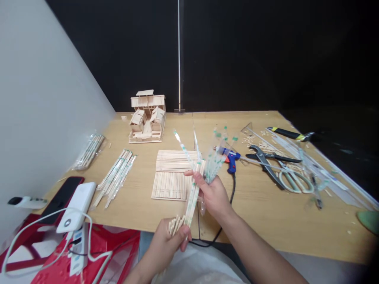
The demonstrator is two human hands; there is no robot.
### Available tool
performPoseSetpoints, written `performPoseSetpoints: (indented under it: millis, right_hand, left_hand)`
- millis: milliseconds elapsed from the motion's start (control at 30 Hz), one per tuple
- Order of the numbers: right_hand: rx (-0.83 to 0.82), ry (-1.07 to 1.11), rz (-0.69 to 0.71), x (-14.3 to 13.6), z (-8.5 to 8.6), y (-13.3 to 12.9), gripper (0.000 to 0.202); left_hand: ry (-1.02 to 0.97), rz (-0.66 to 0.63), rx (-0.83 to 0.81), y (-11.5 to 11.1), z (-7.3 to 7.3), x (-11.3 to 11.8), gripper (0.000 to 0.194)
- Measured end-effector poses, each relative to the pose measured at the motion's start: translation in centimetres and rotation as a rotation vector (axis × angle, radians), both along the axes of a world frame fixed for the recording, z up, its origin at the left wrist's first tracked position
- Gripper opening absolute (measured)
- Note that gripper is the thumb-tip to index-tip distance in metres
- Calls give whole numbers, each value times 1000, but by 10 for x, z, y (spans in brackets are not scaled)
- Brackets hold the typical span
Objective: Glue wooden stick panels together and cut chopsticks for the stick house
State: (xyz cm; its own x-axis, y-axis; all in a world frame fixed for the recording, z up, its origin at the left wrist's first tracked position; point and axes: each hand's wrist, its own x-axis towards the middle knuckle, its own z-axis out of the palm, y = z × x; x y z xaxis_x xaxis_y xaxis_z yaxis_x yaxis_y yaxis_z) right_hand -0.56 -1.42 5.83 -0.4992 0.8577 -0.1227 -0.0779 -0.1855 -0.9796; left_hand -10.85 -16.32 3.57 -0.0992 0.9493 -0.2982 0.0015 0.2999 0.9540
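Observation:
My left hand [168, 240], at the table's front edge, is closed around a bundle of thin wooden sticks [177, 225] and the lower ends of some wrapped chopsticks [194, 193]. Higher up, my right hand [214, 193] grips those wrapped chopsticks together with several clear plastic sleeves [216, 157] with green marks, which fan out above the fingers. Behind the hands lies a flat panel of wooden sticks [170, 185], partly covered by the right hand and the wrappers. A blue glue gun [233, 157] rests just right of the sleeves.
A wooden model house [147, 118] stands at the back. Wrapped chopsticks [115, 177], a packed bundle [89, 152], a phone [63, 197] and a white power bank [76, 207] are at left. Pruning shears [266, 167], scissors [291, 179], a cutter [287, 133] and scraps lie right.

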Motion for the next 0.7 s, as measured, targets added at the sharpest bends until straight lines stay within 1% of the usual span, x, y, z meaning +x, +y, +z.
performPoseSetpoints:
  millis: [100,167,200,267,333,433,500,567,633,667,700]
  right_hand:
    - [67,-65,-44,-4,3,-3,49]
    - [62,-74,-56,-8,2,-12,54]
    - [25,-71,-38,-10,0,-19,55]
    - [-102,-64,37,-14,-8,-35,58]
    - [-229,-54,107,-18,-17,-51,59]
    - [-305,-18,146,-21,-29,-64,59]
    - [-315,-11,181,-22,-32,-63,59]
    - [-282,-21,182,-20,-30,-53,59]
    - [-184,-8,90,-14,-25,-39,57]
    - [-121,6,16,-9,-22,-32,56]
    - [-65,15,-45,-5,-19,-26,56]
  left_hand:
    - [-8,22,23,2,0,1,58]
    - [-7,56,38,4,1,1,58]
    - [-8,77,45,6,2,0,57]
    - [-13,117,54,7,0,-1,55]
    - [-20,156,60,8,-4,1,57]
    - [-47,218,44,10,-11,5,60]
    - [-63,222,21,12,-11,6,61]
    - [-50,169,16,15,-5,0,61]
    - [10,142,42,17,4,-14,57]
    - [54,163,61,17,9,-24,53]
    - [96,216,66,16,13,-35,49]
